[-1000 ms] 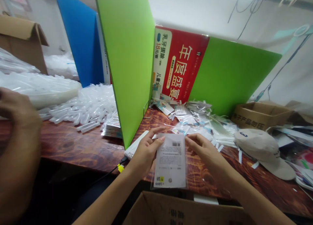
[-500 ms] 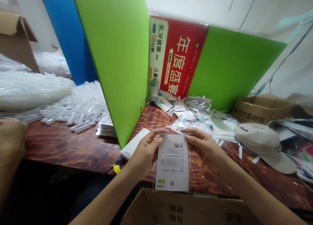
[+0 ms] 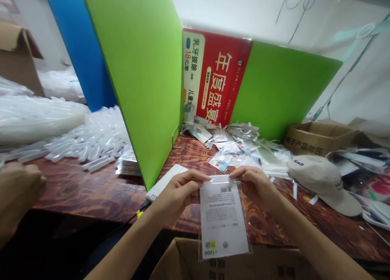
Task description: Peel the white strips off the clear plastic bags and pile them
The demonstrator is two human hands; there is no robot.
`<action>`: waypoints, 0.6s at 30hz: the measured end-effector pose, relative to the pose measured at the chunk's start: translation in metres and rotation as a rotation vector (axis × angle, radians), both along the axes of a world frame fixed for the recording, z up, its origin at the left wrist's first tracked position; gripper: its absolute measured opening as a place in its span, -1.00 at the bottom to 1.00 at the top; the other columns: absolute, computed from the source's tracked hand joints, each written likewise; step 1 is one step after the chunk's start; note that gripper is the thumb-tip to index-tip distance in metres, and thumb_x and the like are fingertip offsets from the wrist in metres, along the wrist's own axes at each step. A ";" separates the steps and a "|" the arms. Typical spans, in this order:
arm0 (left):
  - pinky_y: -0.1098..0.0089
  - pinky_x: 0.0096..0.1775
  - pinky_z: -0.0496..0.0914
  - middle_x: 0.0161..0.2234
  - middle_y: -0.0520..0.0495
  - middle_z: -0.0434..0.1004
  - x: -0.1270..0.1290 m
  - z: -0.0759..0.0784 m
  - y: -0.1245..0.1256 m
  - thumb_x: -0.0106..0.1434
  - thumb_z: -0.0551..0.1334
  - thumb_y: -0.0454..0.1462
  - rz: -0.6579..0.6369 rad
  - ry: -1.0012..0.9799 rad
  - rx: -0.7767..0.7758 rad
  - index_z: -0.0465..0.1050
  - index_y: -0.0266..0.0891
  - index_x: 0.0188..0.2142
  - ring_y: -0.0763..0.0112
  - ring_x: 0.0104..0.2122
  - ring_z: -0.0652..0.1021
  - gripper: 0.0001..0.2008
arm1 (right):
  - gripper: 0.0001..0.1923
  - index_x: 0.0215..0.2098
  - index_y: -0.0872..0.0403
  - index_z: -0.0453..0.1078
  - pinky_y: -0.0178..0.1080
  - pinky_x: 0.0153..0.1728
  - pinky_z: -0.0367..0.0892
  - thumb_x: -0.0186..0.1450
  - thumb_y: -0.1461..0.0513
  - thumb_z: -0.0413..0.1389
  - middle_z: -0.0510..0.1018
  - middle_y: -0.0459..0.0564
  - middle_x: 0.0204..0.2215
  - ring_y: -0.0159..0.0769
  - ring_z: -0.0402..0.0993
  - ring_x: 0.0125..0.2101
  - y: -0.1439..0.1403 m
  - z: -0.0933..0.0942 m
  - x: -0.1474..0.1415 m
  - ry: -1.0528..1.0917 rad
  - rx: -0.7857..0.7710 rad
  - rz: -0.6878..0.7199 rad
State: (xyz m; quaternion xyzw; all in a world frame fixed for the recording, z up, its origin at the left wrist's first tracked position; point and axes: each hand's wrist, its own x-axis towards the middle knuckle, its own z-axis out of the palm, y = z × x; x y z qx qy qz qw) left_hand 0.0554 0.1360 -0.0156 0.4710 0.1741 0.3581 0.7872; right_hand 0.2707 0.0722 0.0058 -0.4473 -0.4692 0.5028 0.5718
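Observation:
A clear plastic sleeve with a white printed card inside hangs between my hands, its lower end over the box at the table edge. My left hand pinches its upper left corner between thumb and fingers. At the upper right corner, my right hand grips the same plastic edge. The card's print is upside down from here, with a barcode near the top and "1,000" at the bottom. Just beyond lies a pile of similar packaged cards.
A cardboard box stands below the table edge. Green panels rise at left and back. A white power bank with a cable lies left, a beige cap right. Clear tubes are heaped left, near another person's hand.
The sleeved card has moved slightly down and right, and my hands now pinch its top edge, with clear film stretched between them. The other person's hand has shifted right.

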 end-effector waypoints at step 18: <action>0.29 -0.15 0.45 -0.03 -0.17 0.54 0.002 -0.011 -0.010 0.11 0.41 -0.24 -0.112 0.029 0.075 -0.14 -0.06 0.35 0.17 -0.11 0.57 -0.04 | -0.73 -0.19 0.05 0.55 -0.18 -0.14 0.34 0.13 0.18 0.20 0.57 0.00 -0.28 -0.25 0.46 -0.24 -0.011 0.001 -0.005 -0.028 0.083 -0.063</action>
